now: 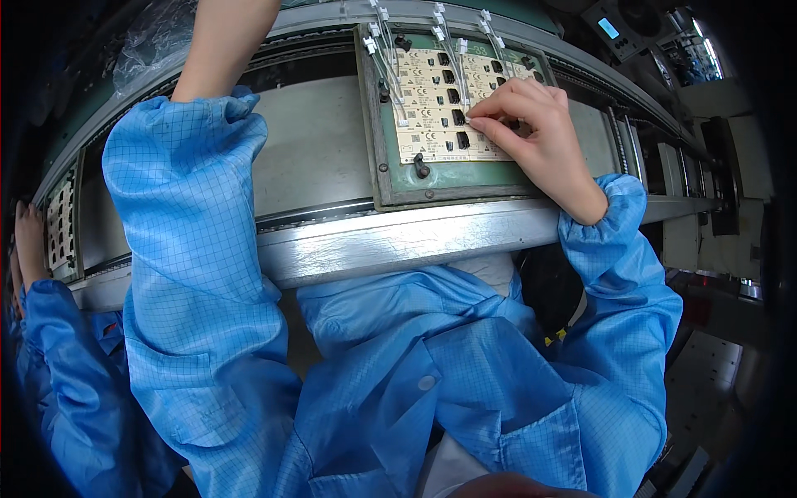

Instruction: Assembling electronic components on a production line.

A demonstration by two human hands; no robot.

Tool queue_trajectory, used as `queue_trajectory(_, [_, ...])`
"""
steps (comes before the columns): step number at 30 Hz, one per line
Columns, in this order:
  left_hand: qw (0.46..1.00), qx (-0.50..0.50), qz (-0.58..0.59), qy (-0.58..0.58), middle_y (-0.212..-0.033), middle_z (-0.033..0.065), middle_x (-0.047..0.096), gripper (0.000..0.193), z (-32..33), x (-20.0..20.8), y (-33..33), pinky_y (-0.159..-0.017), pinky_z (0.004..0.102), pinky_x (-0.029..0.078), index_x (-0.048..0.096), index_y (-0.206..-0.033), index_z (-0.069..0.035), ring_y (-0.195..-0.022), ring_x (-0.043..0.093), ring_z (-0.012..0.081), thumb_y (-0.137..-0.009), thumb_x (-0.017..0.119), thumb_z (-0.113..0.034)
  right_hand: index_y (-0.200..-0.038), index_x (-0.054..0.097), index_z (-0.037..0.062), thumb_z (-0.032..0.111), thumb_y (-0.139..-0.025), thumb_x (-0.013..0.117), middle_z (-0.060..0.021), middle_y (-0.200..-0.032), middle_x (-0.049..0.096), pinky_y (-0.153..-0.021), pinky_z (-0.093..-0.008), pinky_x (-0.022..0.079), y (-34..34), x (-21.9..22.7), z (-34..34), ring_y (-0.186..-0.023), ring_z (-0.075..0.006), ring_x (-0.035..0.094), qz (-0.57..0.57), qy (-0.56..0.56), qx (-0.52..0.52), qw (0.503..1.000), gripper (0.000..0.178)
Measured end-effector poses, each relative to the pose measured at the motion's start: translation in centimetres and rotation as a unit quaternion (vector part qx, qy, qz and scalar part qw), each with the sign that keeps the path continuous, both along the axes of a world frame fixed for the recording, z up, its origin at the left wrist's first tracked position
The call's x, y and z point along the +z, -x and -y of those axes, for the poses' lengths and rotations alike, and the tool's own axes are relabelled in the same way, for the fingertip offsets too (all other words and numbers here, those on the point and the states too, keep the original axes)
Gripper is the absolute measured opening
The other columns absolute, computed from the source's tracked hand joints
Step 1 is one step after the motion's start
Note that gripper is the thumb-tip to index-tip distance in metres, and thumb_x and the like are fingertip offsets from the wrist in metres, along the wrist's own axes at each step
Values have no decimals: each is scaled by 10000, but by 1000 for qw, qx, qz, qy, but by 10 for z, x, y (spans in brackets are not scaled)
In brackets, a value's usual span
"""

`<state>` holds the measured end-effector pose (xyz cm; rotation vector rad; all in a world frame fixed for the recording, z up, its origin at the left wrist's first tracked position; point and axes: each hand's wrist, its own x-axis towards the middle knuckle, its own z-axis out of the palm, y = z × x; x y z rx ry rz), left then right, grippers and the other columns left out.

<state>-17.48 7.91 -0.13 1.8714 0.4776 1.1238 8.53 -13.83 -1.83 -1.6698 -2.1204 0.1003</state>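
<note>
My right hand (531, 120) is over the cream circuit board panel (427, 148), thumb and forefinger pinched together at its middle. A small white connector (467, 119) shows at the fingertips, next to a column of black components (458, 117). The panel lies in a green fixture (448, 189) with a dark frame, held by black clips (422, 166). Thin wires with white plugs (441, 31) run up from the boards over the fixture's far edge. My left forearm reaches up past the top edge of the view, so that hand is out of sight.
A metal rail (398, 241) runs along the near side of the conveyor (307, 149). Clear plastic wrapping (158, 50) lies at the far left. On the left, another person's hand (31, 241) is beside a second fixture (64, 220). A device with a lit screen (608, 29) stands far right.
</note>
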Motion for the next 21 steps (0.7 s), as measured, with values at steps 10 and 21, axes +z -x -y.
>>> queue_trajectory(10, [990, -20, 72, 122, -934, 134, 711, 159, 27, 17, -9, -807, 272, 554, 643, -1031, 14, -837, 695, 171, -924, 673, -99, -970, 731, 102, 96, -861, 708, 8, -845, 613, -874, -344, 316, 0, 4, 6, -852, -163, 565, 83, -62, 56, 993, 112])
queue_trajectory(21, [990, -65, 75, 101, -949, 131, 724, 102, 42, 5, -20, -828, 330, 583, 653, -996, 17, -858, 709, 212, -946, 659, -71, -1242, 648, 78, 137, -899, 631, -113, -1152, 662, -1040, -436, 353, -19, 26, 18, -1123, -295, 583, 136, -75, 11, 988, 349])
